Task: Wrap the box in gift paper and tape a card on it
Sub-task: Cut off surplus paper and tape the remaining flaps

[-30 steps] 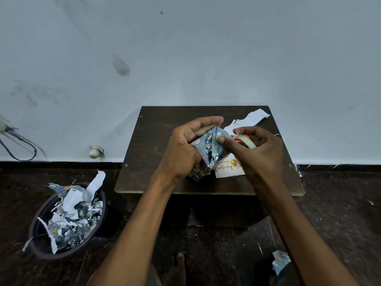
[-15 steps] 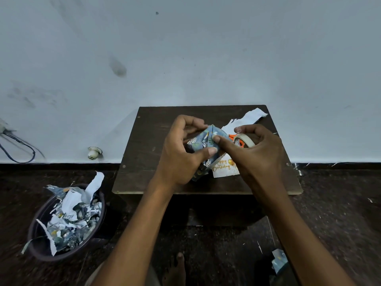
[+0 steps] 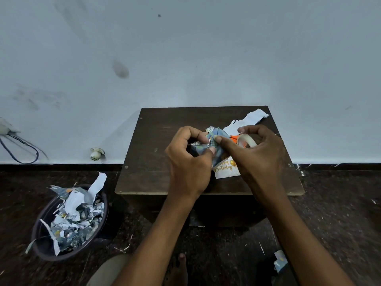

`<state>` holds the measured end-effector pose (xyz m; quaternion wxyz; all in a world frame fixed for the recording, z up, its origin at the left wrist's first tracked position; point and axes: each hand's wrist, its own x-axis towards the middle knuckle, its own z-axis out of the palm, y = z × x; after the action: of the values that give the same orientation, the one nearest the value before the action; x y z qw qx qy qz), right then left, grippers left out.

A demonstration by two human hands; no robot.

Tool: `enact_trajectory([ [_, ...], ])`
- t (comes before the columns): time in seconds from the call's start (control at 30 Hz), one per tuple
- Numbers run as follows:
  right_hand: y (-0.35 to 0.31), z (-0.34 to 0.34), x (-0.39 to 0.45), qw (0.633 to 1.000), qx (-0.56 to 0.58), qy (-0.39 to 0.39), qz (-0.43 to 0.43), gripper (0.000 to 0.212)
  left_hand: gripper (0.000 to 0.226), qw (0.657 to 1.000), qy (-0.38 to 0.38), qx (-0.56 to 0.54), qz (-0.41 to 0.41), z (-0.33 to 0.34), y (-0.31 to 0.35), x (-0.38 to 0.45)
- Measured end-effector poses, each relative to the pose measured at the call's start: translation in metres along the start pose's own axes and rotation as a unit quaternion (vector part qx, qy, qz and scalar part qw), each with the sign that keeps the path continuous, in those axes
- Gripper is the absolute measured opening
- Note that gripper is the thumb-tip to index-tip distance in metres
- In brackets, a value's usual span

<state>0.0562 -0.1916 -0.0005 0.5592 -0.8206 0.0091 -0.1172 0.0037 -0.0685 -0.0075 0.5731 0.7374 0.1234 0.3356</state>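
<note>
One dark wood counter centre frame, pale wall behind, scrap bin lower left. Left hand pinches wrapped box; right hand holds tape roll, forefinger on the paper. Card, scissors mostly hidden.

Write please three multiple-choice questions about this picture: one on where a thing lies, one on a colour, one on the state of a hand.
1. Where does the birthday card lie?
A. in the bin
B. on the table, under the hands
C. on the floor

2. What colour is the lettering on the card?
A. gold
B. green
C. black

3. What does the right hand hold?
A. nothing
B. a pencil
C. a tape roll

Answers:
1 B: it lies flat on the dark table, beside the wrapped box.
2 A: the words are gold on white.
3 C: its fingers curl round the tape roll, while the left hand pinches the paper.
</note>
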Motion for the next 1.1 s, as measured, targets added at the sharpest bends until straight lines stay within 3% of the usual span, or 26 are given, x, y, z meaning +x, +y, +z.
enact_trajectory([
  [0.2,0.001,-0.001,0.001,1.000,-0.009,-0.010,-0.019,0.055,0.022,0.999,0.032,0.000,0.020,0.013,0.000,-0.004],
  [0.33,0.003,-0.007,0.008,0.999,-0.007,-0.039,-0.030,0.058,0.032,0.998,0.020,-0.059,0.005,0.014,-0.003,0.000],
  [0.53,-0.001,-0.022,0.014,0.992,0.071,-0.082,-0.059,0.011,0.035,0.995,0.023,-0.097,-0.001,0.006,-0.011,0.020],
  [0.73,0.001,-0.016,0.011,0.989,0.054,-0.123,-0.054,0.007,0.021,0.995,0.074,-0.060,0.018,0.013,-0.014,0.021],
  [0.83,-0.001,-0.015,0.007,0.989,0.051,-0.132,-0.049,0.006,0.025,0.991,0.084,-0.105,0.024,0.005,-0.012,0.030],
  [0.93,-0.003,-0.015,0.004,0.988,0.058,-0.132,-0.059,0.011,0.032,0.990,-0.023,-0.142,0.006,-0.021,-0.015,0.045],
  [1.1,-0.003,-0.004,-0.002,0.992,0.024,-0.107,-0.057,0.052,0.033,0.967,-0.201,-0.155,-0.005,-0.042,-0.016,0.051],
])
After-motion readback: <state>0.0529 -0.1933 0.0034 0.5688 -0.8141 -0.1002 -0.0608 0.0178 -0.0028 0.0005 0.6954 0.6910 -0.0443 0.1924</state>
